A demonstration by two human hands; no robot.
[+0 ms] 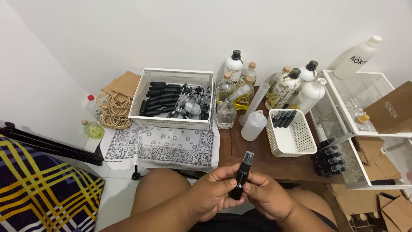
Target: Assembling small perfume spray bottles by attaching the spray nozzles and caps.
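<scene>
Setting: white walls meet a low brown desk (pixel 257 165), seen from above with the person's bare knees at the bottom edge.
Left hand (pixel 212 193): closed around the lower half of a small black spray bottle (pixel 241 175), thumb and fingers wrapped on its left side.
Right hand (pixel 268 195): closed on the same bottle from the right, fingertips touching its lower body.
Spray bottle: upright, tilted slightly right, pinched between both hands above the lap; its clear cap and upper half stand free of the fingers, just in front of the desk edge.
Desk, nearest items: a white perforated basket (pixel 296 137) holding several black bottles lies beyond the right hand; a white squeeze bottle (pixel 253 125) stands just left of it.
Desk, rear: glass bottles of yellow liquid (pixel 243 92) with cork or black tops and tall white bottles (pixel 311 94) stand along the wall.
Left of desk: a white crate (pixel 174 101) packed with black bottles and sprayer parts rests on a paisley-printed cloth (pixel 161 146); brown paper bags (pixel 120 92) lie beside it.
Right side: a white wire shelf (pixel 352 107) carries a brown box (pixel 392 109); finished black bottles (pixel 329 157) are stacked at its lower edge.
Floor, left: a striped blue-and-yellow cushion (pixel 38 189) and a black tripod leg (pixel 51 146).
</scene>
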